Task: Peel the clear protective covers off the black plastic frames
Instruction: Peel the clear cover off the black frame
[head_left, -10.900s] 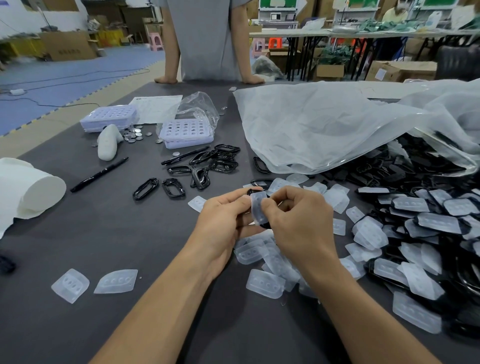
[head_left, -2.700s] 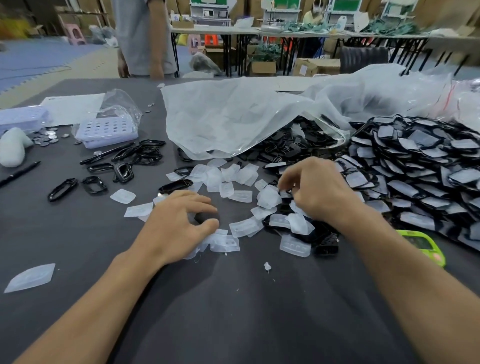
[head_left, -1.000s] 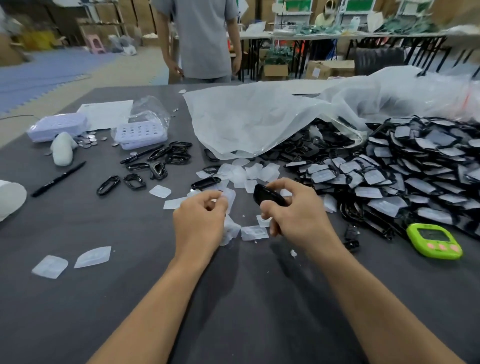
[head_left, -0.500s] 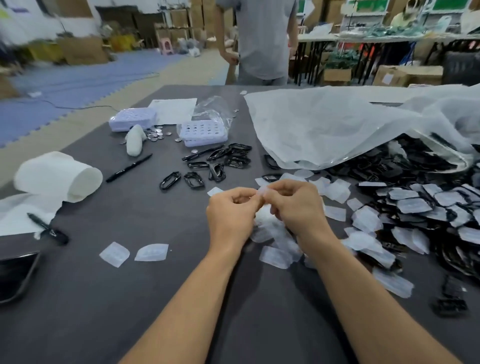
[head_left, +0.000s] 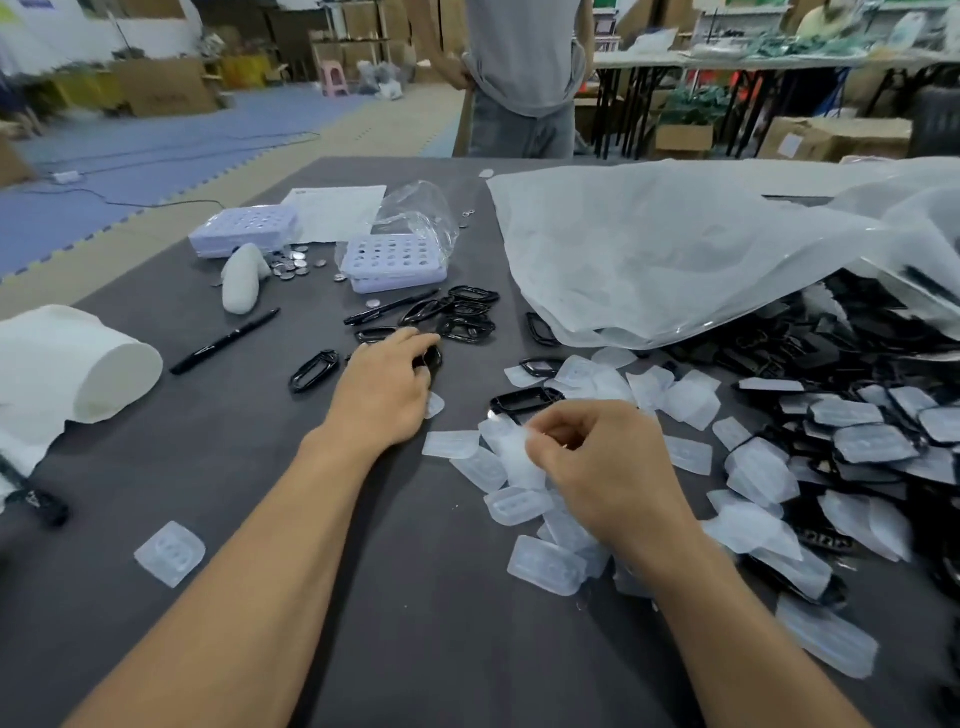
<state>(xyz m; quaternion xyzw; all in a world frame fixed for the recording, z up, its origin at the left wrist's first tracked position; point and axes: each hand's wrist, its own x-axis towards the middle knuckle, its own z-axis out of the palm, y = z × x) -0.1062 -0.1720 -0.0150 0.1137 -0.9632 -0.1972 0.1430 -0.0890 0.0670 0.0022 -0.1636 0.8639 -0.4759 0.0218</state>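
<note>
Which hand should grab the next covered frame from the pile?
Right. The right hand is beside the pile of covered frames, though it pinches a peeled clear cover to drop first. The left hand is farther off, holding a bare black frame.

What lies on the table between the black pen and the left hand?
In the head view, one black frame without a cover lies between the pen and the left hand; the rest of that stretch is bare dark table.

left hand (head_left: 387, 384) outstretched, right hand (head_left: 597, 457) — pinching
</note>
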